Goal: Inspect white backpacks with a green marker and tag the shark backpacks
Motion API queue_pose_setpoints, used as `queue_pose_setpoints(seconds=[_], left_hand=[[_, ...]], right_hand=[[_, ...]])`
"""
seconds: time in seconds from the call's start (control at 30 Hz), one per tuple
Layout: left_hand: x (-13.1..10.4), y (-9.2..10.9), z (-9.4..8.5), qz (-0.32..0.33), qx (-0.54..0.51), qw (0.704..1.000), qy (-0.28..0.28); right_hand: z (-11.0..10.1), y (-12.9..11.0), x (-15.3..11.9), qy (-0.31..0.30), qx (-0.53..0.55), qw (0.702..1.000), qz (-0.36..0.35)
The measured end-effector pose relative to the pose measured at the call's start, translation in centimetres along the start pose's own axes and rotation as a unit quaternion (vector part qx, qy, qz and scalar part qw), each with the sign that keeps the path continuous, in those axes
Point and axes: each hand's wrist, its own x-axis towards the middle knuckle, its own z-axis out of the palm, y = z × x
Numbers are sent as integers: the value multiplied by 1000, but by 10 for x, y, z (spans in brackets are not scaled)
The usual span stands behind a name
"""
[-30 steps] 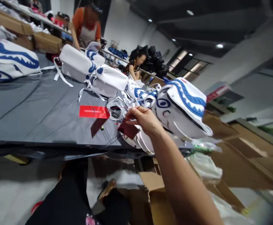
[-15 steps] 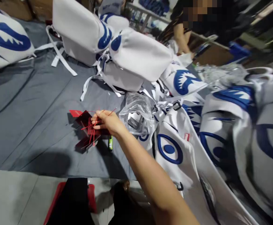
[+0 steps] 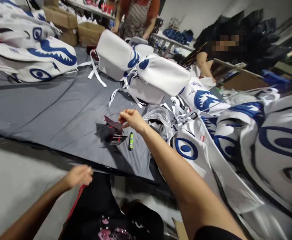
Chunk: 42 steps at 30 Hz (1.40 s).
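My right hand (image 3: 133,120) is closed in a pinch on the thin strings of several dark red hang tags (image 3: 114,125). The tags dangle just above the grey cloth and cast a shadow on it. A green and black glue stick or marker-like tube (image 3: 130,141) lies on the cloth, just below the hand. My left hand (image 3: 79,176) hovers over my lap in front of the table edge, its fingers smeared by motion. A clear plastic bag (image 3: 158,115) lies to the right of my right hand.
White and blue shark-pattern backpacks lie at the back (image 3: 161,76), in a stack at left (image 3: 53,60) and in a heap at right (image 3: 188,140). Grey cloth (image 3: 60,110) covers the table. Two people stand beyond it. Cardboard boxes (image 3: 63,20) are behind.
My view has tilted up and swung left. My left hand has come into view at the lower left. My right hand still holds the tags, which now hang closer together.
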Motion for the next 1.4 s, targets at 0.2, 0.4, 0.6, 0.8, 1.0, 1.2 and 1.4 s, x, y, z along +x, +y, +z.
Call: queue_pose_setpoints(seconds=[0.2, 0.4, 0.6, 0.8, 1.0, 1.2, 1.4], left_hand=[[90, 83, -62, 259, -32, 935, 241], [129, 99, -34, 304, 22, 942, 141], [121, 84, -86, 242, 28, 903, 355], [61, 68, -85, 281, 120, 879, 365], [54, 36, -6, 410, 135, 895, 115], [54, 54, 34, 472, 221, 852, 47], [52, 87, 50, 516, 251, 819, 3]], right_hand=[[17, -26, -40, -21, -91, 994, -61], [7, -25, -56, -5, -193, 979, -61], [-7, -40, -32, 80, -227, 965, -101], [-12, -59, -8, 178, -314, 876, -321], [6, 65, 10, 83, -378, 873, -297], [3, 155, -21, 46, -394, 881, -256], [-11, 205, -148, 170, -199, 943, -205]])
